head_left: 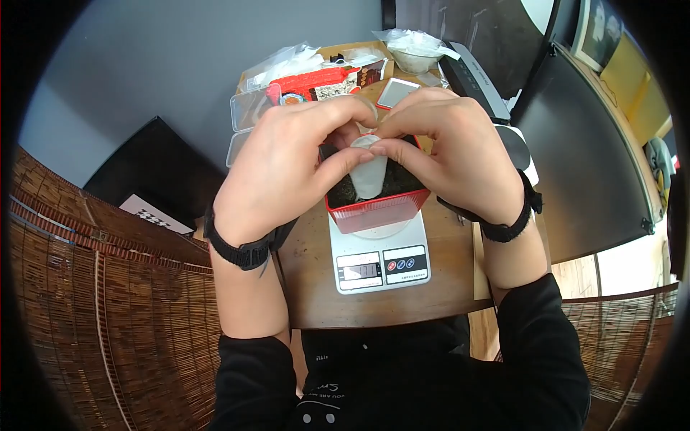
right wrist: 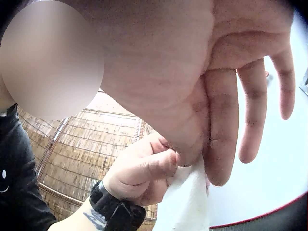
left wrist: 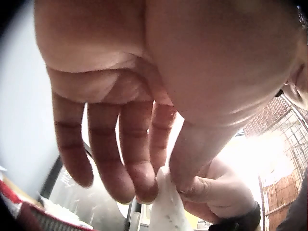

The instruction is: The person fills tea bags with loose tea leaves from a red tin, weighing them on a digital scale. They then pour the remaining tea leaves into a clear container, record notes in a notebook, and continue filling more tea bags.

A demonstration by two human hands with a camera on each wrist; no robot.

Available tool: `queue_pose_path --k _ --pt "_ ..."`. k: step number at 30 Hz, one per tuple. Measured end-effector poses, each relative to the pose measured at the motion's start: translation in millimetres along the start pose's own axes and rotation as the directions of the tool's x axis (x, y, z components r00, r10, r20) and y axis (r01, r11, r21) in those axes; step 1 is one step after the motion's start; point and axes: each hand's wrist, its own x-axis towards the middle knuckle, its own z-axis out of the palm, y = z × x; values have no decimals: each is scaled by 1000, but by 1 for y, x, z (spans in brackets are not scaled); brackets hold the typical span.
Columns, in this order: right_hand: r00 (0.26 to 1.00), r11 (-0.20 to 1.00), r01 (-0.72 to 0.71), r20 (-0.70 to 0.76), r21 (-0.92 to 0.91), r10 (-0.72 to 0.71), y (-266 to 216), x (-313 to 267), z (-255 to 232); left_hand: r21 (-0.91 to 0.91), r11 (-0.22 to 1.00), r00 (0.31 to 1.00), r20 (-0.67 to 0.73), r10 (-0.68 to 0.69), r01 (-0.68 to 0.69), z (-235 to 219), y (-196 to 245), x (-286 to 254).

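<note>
Both hands meet above a red plastic container (head_left: 377, 215) that holds dark, loose, crumbly material. Between them stands a small white pouch (head_left: 369, 177), thin and paper-like, its lower end down at the dark material. My left hand (head_left: 291, 154) pinches the pouch's top edge between thumb and fingers. On the other side my right hand (head_left: 456, 147) pinches the same edge, the two thumb tips nearly together. In the left wrist view the pouch (left wrist: 168, 214) shows small dark specks. The right wrist view has its white side (right wrist: 185, 204) hanging below the fingertips.
Beneath the container is a white kitchen scale (head_left: 381, 276) on a wooden table (head_left: 309, 302). Behind the hands lie a red package (head_left: 313, 80), a clear plastic box (head_left: 251, 108), a white-screened device (head_left: 397, 93) and a bagged bowl (head_left: 417, 57). A black machine (head_left: 474, 82) stands at the back right.
</note>
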Motion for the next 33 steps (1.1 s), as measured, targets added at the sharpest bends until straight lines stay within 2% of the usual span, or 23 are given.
queue_pose_path --k 2,4,7,13,20,23,26,29,31,33 --pt "1000 1000 21 -13 -20 -21 0 0 0 -9 1000 1000 14 -10 10 1 0 0" --pt "1000 1000 7 20 -27 -6 -1 0 -1 12 998 998 -27 55 -55 4 -3 0" --pt "1000 1000 13 -1 -17 -13 -3 1 -2 92 990 994 4 105 -105 2 -10 -2" --pt "999 999 36 33 -6 -35 -2 1 -2 164 981 995 34 98 -102 7 -8 -1" --pt "999 1000 28 26 -1 -28 -5 2 -4 57 988 989 35 142 -143 7 -8 1" --pt "999 999 31 23 -13 -30 -7 1 -7 77 992 994 57 93 -98 7 -8 -1" --pt "999 999 -36 -15 29 36 -23 1 -26 76 995 997 48 64 -67 6 -8 -1" --pt "934 985 163 -311 -59 -173 -37 -8 -46 50 996 997 41 72 -74 6 -9 -2" --pt "822 967 251 -519 -41 -235 -39 -24 -58 39 995 993 69 94 -97 5 -10 -2" --pt "680 922 380 -697 71 -226 -40 -42 -74 61 994 993 76 85 -90 4 -11 -2"
